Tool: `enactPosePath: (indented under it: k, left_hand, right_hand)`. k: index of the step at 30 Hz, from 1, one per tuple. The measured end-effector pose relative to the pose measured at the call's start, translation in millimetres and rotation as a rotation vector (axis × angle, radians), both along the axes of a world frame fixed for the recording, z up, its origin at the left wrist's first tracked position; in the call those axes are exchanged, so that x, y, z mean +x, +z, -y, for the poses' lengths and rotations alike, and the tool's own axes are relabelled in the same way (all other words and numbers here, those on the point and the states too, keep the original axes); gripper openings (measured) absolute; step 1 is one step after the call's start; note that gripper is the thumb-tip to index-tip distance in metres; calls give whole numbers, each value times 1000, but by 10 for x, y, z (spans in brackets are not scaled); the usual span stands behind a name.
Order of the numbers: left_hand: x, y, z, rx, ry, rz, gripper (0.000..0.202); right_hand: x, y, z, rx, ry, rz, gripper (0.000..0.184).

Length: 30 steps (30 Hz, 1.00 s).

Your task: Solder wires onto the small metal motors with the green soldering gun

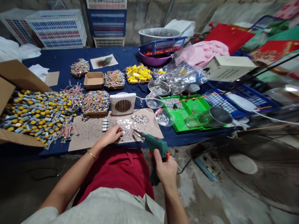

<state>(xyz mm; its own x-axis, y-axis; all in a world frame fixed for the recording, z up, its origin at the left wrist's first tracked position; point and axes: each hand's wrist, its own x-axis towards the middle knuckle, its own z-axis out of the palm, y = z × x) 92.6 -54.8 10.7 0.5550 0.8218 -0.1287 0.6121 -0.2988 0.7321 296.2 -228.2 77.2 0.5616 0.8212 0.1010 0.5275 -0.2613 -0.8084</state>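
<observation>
My right hand (166,170) grips a green soldering gun (156,146) by its handle, and the gun's metal tip (137,133) points left, close to my left hand (111,135). The fingers of my left hand rest on a brown cardboard sheet (86,137) beside a spread of small silver metal pieces (128,126). Whether those fingers pinch something small is hidden. To their left, a short stack of tiny motors (105,125) lies on the sheet. A gold bangle circles my left wrist.
A cardboard box of wired motors with yellow ends (35,115) fills the left of the blue-covered table (56,67). Trays of wired parts, a white vent fan (122,103), a green tray (182,113) and a white metal box (229,68) stand behind. A floor fan (243,164) sits at lower right.
</observation>
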Motion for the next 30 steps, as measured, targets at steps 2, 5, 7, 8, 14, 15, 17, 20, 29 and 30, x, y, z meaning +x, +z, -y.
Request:
enactPosePath:
  k: [2,5,7,8,14,15,17,20,29,30]
  left_hand:
    - [-55,-28,67,-35,35,29,21]
    - [-94,-110,171,3,91,58,18]
    - [-89,-164,210,42,148,74,15]
    - [-83,-182,212,50,168,77,15]
    - [-69,-141,24,146,6,-14,18]
    - [-68,-124,-15,140,-51,-32,19]
    - [-63,-98,-75,117,-147,-61,20]
    - [-52,-79,-113,82,-200,-81,20]
    - [-51,-44,-86,38,-133,-63,14]
    - [-51,-35,-71,31,-101,-54,14]
  right_hand:
    - [-37,-17,9,0,5,0,48]
    - [-100,-49,8,-10,31,-5,48]
    - [-145,-64,0,-18,50,-4,47]
    - [-165,-66,-5,-22,57,-3,46]
    - [-221,-39,-34,-54,72,-4,45]
    - [-218,-35,-39,-55,70,-3,45]
    - [-207,-33,-45,-55,66,-1,45]
    - [-190,-45,-50,-55,62,11,46]
    - [-167,-50,-66,-44,75,31,44]
    - [-166,-47,-64,-43,75,24,44]
